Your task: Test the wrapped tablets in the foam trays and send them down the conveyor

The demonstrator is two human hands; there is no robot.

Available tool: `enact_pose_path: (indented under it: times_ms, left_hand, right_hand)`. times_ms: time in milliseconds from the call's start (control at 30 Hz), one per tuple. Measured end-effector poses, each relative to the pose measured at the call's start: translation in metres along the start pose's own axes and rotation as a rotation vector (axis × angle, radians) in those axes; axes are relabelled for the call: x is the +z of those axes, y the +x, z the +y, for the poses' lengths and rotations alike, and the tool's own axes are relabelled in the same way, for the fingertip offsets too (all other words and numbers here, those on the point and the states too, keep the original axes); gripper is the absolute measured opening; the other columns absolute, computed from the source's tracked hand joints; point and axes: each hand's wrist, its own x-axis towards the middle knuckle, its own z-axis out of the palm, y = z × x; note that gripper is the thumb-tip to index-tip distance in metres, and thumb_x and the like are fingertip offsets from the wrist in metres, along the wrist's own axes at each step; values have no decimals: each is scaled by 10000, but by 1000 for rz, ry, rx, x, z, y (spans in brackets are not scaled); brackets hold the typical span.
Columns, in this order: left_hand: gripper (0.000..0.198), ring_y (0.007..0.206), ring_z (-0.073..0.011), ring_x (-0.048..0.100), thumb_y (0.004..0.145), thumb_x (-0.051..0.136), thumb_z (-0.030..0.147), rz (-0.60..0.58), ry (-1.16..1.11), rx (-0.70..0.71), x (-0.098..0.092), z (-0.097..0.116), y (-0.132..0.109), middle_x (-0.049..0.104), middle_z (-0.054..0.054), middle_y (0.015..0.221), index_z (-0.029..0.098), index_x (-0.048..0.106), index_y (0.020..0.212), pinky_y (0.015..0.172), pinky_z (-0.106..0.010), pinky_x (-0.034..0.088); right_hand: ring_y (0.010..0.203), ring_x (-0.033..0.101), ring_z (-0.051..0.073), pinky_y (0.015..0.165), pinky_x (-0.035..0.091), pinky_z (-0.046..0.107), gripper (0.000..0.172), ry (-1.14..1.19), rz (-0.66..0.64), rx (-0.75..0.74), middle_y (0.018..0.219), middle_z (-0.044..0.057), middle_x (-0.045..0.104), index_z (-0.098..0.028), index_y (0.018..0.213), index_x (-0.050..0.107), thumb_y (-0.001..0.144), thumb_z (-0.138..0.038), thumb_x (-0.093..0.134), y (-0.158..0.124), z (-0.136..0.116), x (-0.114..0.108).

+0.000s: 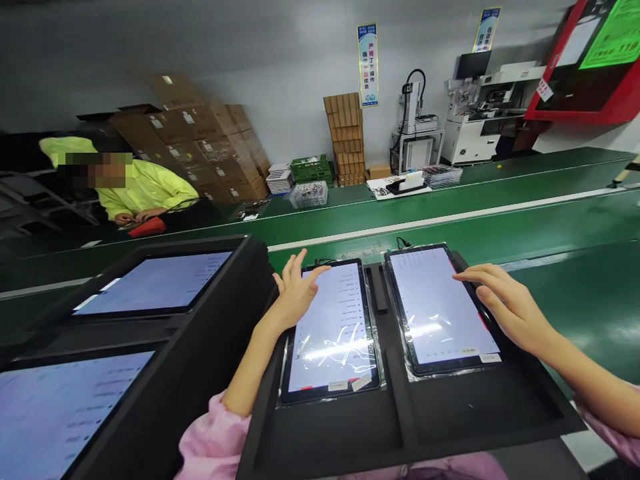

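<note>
Two lit tablets lie in a black foam tray [450, 413] in front of me. My left hand [295, 293] is over the upper part of the left tablet [333, 320], fingers spread, one finger stretched across its screen. Nothing is held in it. At the right tablet [430, 300], my right hand [515, 310] reaches in from the right, with a fingertip at the screen's upper right edge. Its fingers are stretched out and hold nothing. Both screens show a pale page with lines of text, and clear film and small white labels show on the tablets.
To the left, a stack of black foam trays [215, 327] carries more lit tablets [155, 283]. Beyond runs a green conveyor [500, 213] with clear plastic trays [309, 195] past it. A co-worker in yellow [150, 190] leans at the far left. Cartons [200, 147] are piled behind.
</note>
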Motion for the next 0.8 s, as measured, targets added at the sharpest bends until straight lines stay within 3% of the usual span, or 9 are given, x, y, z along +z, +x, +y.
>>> enact_pose_path:
  times_ms: [133,267,500,600,700,800]
  left_hand:
    - [637,1544,-393,6,998,167,571,76,-55,-10,5,-6,1,72,-152,1670,282,371,1528,1129,-777,7]
    - [694,1548,-367,33,980,71,631,128,-46,-1,13,-13,1,138,-126,1650,308,403,1497,1150,-745,-10]
    - [854,1535,-399,57,907,0,758,52,-52,15,8,-10,-1,165,-150,1622,297,421,1489,1147,-756,-14]
    - [787,1533,-394,66,942,13,704,47,-41,32,7,-10,-1,173,-142,1616,312,403,1502,1154,-754,4]
    - [748,1528,-395,88,960,24,672,57,-29,44,9,-14,-1,182,-137,1610,324,388,1512,1156,-754,17]
    - [724,1524,-395,108,969,43,663,52,-21,58,10,-16,-1,195,-137,1609,334,390,1512,1152,-762,35]
  right_hand:
    - [1195,522,328,1027,388,548,526,-160,-100,-153,1253,131,605,-343,1323,639,1011,-525,257,2,-6,14]
    - [1273,429,357,1074,265,641,481,-317,-251,-285,1422,120,486,-433,1332,633,1005,-560,304,19,-9,29]
    - [1321,366,386,1079,203,687,534,-360,-298,-368,1456,150,419,-452,1386,581,992,-645,278,25,-9,43]
    - [1323,367,368,1099,182,670,592,-330,-184,-380,1434,133,424,-423,1415,549,983,-687,242,23,-7,42]
    - [1269,423,341,1073,257,616,667,-217,71,-316,1360,142,454,-325,1460,474,991,-680,159,21,-5,33]
    - [1175,500,325,994,345,548,659,-117,269,-254,1245,126,531,-277,1378,510,1002,-655,123,16,-2,25]
